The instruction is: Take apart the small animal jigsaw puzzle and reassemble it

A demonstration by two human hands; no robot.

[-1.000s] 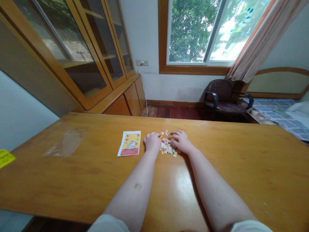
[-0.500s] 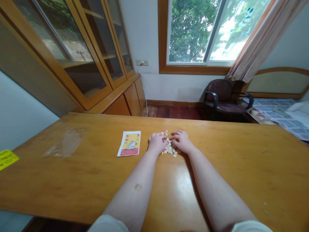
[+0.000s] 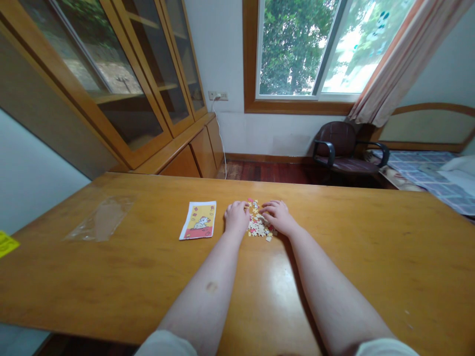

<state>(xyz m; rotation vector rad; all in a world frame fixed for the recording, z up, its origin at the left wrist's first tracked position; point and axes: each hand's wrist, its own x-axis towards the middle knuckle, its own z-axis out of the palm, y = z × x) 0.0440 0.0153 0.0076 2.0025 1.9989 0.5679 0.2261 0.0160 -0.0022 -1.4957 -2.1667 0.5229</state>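
A small heap of jigsaw puzzle pieces (image 3: 260, 227), mostly pale with some red and yellow ones, lies on the wooden table (image 3: 129, 282). At the heap's left edge is my left hand (image 3: 237, 216), its fingers curved and apart, with the fingertips by the upper pieces. My right hand (image 3: 277, 216) rests along the right side, fingers spread and touching or just over the pieces. Neither hand visibly holds a piece. Left of my left hand lies a picture card (image 3: 199, 220) showing a white cartoon animal on yellow and red.
A clear plastic bag (image 3: 102, 219) lies flat on the table's left part. A yellow label (image 3: 7, 244) shows at the left edge. Beyond the table stand a glass-door cabinet (image 3: 148, 84), an office chair (image 3: 339, 148) and a bed (image 3: 434, 170).
My left hand has shifted left and slightly up, uncovering more of the heap's left side. My right hand has barely moved.
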